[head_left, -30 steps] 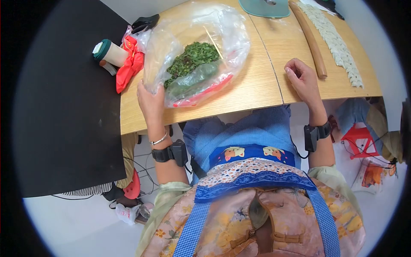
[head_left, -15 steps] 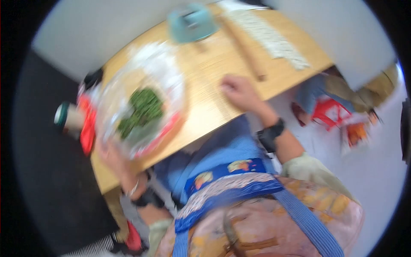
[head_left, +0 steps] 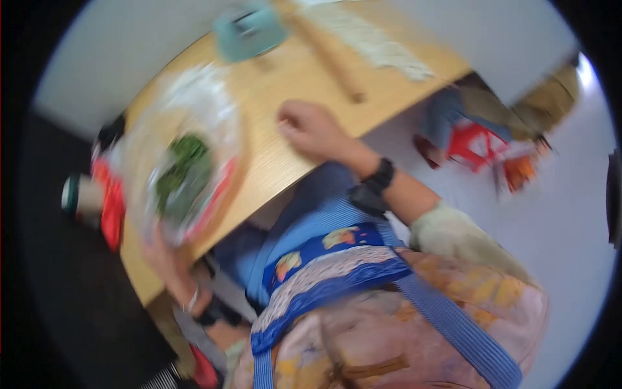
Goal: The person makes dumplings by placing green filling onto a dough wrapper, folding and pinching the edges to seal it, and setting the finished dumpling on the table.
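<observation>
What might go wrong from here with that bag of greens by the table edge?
The plastic bag of greens sits near the table's front edge with the left hand at its lower end, so it might slide off. The picture is blurred, so the grip is unclear. The rolling pin lies beyond the right hand and may roll if bumped.

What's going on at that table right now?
A person sits at a wooden table. The left hand is at the near edge of a clear plastic bag of chopped greens; the blur hides its grip. The right hand rests loosely curled on the tabletop, empty. A rolling pin lies beyond it.
</observation>
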Demonstrator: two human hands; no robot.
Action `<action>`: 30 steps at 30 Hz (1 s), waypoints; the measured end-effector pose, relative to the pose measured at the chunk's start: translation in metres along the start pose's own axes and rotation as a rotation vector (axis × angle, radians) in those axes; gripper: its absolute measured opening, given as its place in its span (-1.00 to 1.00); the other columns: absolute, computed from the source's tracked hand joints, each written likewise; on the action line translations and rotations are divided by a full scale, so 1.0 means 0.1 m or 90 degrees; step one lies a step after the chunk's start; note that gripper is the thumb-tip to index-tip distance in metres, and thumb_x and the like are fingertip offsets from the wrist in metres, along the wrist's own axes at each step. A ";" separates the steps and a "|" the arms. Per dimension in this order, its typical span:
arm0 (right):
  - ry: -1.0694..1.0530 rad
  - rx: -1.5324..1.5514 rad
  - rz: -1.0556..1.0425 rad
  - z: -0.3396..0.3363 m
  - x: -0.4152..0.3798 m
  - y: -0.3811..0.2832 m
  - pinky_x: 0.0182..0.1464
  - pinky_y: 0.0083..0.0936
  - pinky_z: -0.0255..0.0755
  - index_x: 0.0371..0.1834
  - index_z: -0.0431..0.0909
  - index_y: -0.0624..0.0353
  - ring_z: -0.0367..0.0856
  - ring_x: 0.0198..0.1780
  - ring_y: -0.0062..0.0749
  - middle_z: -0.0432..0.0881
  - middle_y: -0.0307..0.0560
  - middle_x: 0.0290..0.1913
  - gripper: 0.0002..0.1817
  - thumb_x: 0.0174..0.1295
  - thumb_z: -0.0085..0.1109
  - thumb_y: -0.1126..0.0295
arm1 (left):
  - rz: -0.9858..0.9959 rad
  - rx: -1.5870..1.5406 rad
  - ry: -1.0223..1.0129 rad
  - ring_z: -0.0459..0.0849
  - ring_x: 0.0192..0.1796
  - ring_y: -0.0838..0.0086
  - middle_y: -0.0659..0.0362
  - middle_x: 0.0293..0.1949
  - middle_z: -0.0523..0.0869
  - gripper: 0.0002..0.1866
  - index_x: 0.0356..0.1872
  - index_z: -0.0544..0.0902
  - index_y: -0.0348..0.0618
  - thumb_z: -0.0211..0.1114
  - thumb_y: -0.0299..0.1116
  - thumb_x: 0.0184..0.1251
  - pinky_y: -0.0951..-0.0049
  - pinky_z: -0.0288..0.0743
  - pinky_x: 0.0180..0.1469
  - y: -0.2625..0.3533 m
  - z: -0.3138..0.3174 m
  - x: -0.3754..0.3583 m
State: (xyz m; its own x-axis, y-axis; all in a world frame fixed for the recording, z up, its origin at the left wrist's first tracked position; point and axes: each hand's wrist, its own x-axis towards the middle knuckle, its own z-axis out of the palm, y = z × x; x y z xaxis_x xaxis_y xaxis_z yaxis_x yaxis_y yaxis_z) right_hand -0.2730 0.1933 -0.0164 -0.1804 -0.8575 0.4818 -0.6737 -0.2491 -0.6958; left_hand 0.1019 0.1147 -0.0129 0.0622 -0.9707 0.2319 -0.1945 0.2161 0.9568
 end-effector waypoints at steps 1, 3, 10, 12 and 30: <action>0.009 -0.020 -0.084 0.05 0.03 -0.15 -0.19 -0.28 0.47 -0.22 0.55 0.22 0.59 -0.25 -0.14 0.59 0.05 -0.28 -0.79 0.09 0.23 0.39 | -0.012 -0.091 0.014 0.64 -0.01 0.38 0.06 0.02 0.66 -0.58 0.15 0.54 -0.39 0.28 -0.37 0.33 0.38 0.51 0.05 -0.04 0.00 0.05; 0.007 -0.054 -0.226 0.12 0.07 -0.44 -0.01 -0.24 0.44 -0.09 0.53 0.23 0.55 -0.05 -0.09 0.57 0.05 -0.11 -0.65 0.04 0.28 0.39 | 0.009 -0.067 0.014 0.66 -0.06 0.45 0.11 -0.04 0.68 -0.62 0.12 0.55 -0.36 0.29 -0.40 0.33 0.44 0.52 0.01 0.07 0.03 0.02; -0.135 -0.084 -0.408 0.67 0.11 -1.04 0.43 -0.18 0.16 0.32 0.32 0.27 0.31 0.36 0.01 0.41 0.11 0.25 -0.25 -0.02 0.34 0.34 | 0.016 -0.236 -0.008 0.68 -0.03 0.49 0.09 -0.09 0.72 -0.71 0.07 0.54 -0.32 0.20 -0.43 0.39 0.45 0.53 0.03 0.15 0.11 -0.08; -0.184 -0.118 -0.388 0.78 0.09 -1.03 0.37 -0.13 0.21 0.35 0.27 0.29 0.39 0.26 0.00 0.46 0.11 0.17 -0.21 -0.01 0.35 0.36 | -0.007 -0.267 0.004 0.68 -0.02 0.45 0.06 -0.06 0.71 -0.71 0.09 0.52 -0.32 0.16 -0.45 0.40 0.41 0.54 0.04 0.19 0.14 -0.08; -0.095 -0.064 -0.457 1.22 -0.18 -0.96 -0.16 -0.36 0.36 -0.39 0.53 0.12 0.50 -0.18 -0.29 0.51 -0.18 -0.36 -0.92 0.04 0.11 0.40 | -0.031 -0.221 0.063 0.63 -0.11 0.45 0.11 -0.09 0.65 -0.61 0.16 0.47 -0.34 0.21 -0.52 0.32 0.46 0.50 -0.06 0.07 0.03 0.02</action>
State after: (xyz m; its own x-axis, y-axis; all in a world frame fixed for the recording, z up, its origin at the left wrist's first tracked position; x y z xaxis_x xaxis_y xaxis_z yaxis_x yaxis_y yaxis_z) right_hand -0.1172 0.1780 -0.0234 0.4241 -0.5534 0.7169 -0.6534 -0.7351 -0.1809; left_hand 0.0978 0.1141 -0.0065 0.1611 -0.9697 0.1836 0.1538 0.2084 0.9659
